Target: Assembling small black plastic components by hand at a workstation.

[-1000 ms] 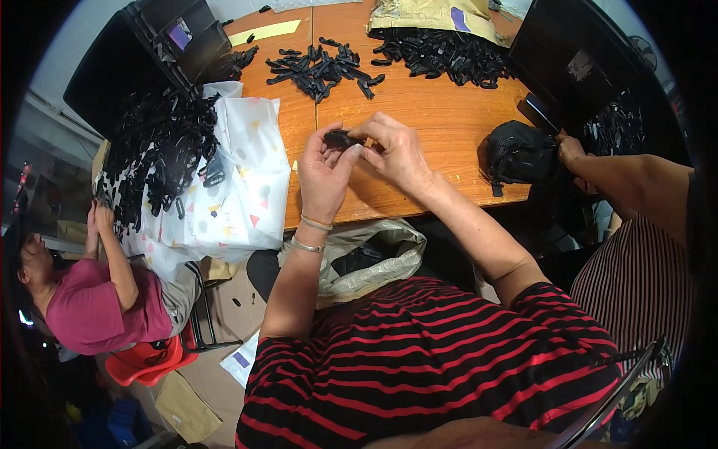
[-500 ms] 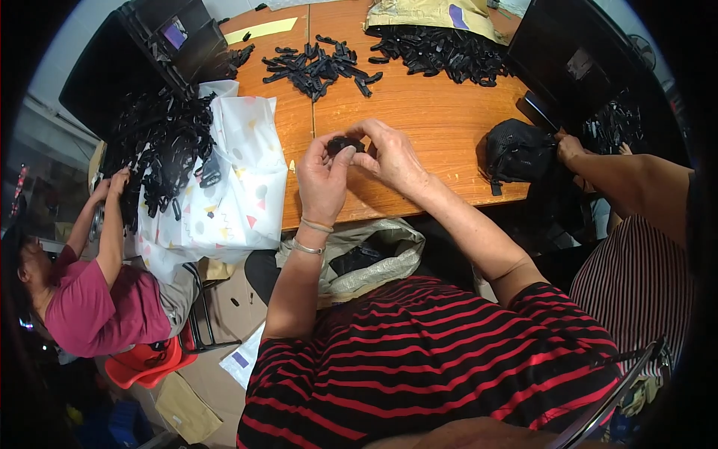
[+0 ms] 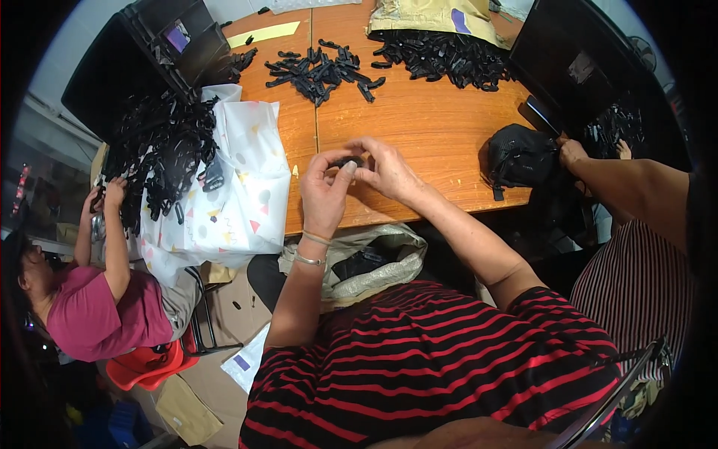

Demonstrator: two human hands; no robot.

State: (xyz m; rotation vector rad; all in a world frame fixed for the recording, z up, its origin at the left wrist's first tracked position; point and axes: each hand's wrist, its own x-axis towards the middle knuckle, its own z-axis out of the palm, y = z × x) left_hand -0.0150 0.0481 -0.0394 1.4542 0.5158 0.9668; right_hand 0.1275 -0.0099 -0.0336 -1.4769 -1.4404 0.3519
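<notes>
Over the near part of a wooden table (image 3: 426, 142), my left hand (image 3: 326, 191) and my right hand (image 3: 385, 170) meet, both pinching one small black plastic part (image 3: 348, 161) between their fingertips. Most of the part is hidden by my fingers. Two bracelets circle my left wrist. Farther back on the table lie a loose pile of black plastic parts (image 3: 321, 71) in the middle and a larger pile (image 3: 445, 60) to its right.
A white patterned plastic bag (image 3: 239, 187) with a heap of black parts (image 3: 161, 150) lies at the left, where a person in a pink top (image 3: 97, 314) reaches up. Black crates (image 3: 149, 60) stand at both back corners. Another person's arm (image 3: 628, 187) touches a black pouch (image 3: 520, 157) at right.
My hands stay together on the small black part, shifting only slightly. The person at left has lowered their arms a little along the bag's edge.
</notes>
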